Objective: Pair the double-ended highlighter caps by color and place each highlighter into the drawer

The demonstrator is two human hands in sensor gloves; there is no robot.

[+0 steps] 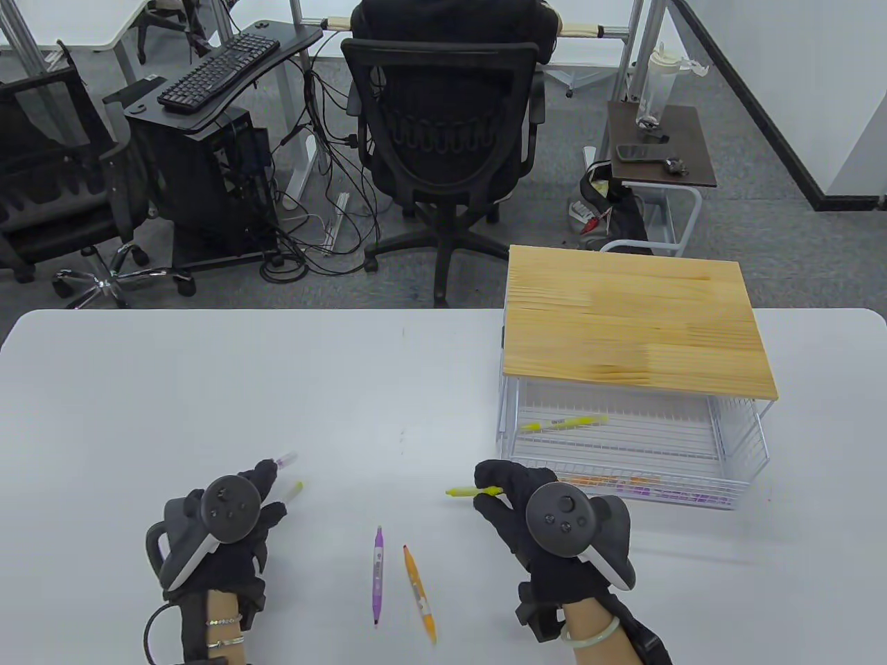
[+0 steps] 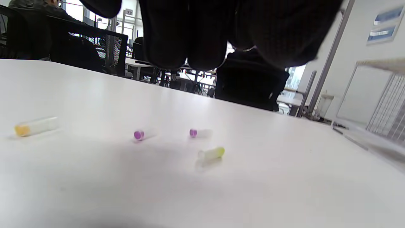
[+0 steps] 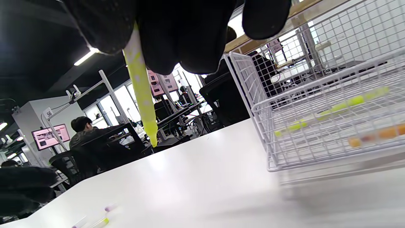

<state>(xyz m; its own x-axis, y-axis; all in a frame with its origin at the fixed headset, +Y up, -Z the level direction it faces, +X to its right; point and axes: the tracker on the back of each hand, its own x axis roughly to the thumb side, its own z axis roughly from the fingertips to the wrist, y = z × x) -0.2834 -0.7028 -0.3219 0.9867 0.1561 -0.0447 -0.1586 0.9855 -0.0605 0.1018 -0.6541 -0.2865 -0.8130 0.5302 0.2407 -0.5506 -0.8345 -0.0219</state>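
Nearest on the white table (image 1: 416, 388) lie a purple highlighter (image 1: 378, 576) and an orange highlighter (image 1: 419, 593), side by side but apart, between the two hands. The left hand (image 1: 229, 519) hovers just left of them with its fingers loosely curled and nothing in them. Just beyond its fingertips lie loose caps: a yellow-green cap (image 2: 211, 153) nearest, two purple caps (image 2: 139, 134) a little farther, and an orange cap (image 2: 35, 126) off to the left. The right hand (image 1: 533, 506) pinches a yellow highlighter (image 1: 475, 492) between thumb and fingers, its uncapped tip pointing left. Just right of that hand stands the white wire drawer (image 1: 727, 450), pulled out from under a wooden top (image 1: 630, 325); inside lie another yellow highlighter (image 1: 565, 422) and, at the near edge, orange and purple ones.
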